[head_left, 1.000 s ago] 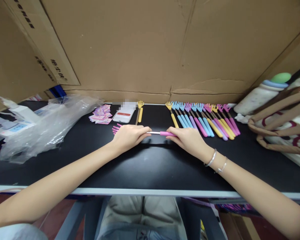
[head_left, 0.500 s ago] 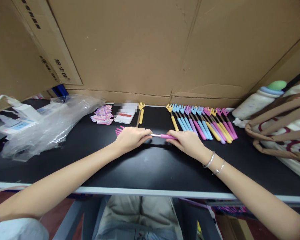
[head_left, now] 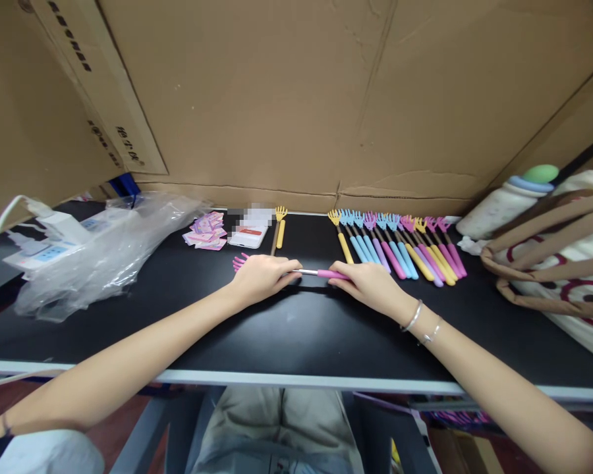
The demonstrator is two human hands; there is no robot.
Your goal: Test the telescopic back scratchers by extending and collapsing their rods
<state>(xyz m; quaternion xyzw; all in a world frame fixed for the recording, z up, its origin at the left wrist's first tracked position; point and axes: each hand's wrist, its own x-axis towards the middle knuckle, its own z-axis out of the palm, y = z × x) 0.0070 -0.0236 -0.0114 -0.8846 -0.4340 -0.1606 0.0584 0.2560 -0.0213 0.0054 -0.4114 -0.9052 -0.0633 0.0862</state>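
Held level across both hands is a back scratcher (head_left: 310,272) with a metal rod, a pink handle and a pink claw head. My left hand (head_left: 264,279) is closed around its claw end, and the pink prongs poke out beyond the wrist side. My right hand (head_left: 368,284) grips the pink handle, most of which the fingers hide. Behind my left hand lies a yellow back scratcher (head_left: 280,230) on the black table (head_left: 286,336). A row of back scratchers (head_left: 395,247) in yellow, blue, purple and pink lies beyond my right hand.
Small pink printed cards (head_left: 206,232) and a white phone-like device (head_left: 250,230) lie at the back. Clear plastic bags (head_left: 109,257) and a power strip (head_left: 54,250) are on the left. A bottle (head_left: 504,204) and a tote bag (head_left: 558,263) stand right, before cardboard walls (head_left: 257,92).
The camera view has shifted slightly. Both hands keep their hold on the pink back scratcher, with almost no movement along it.
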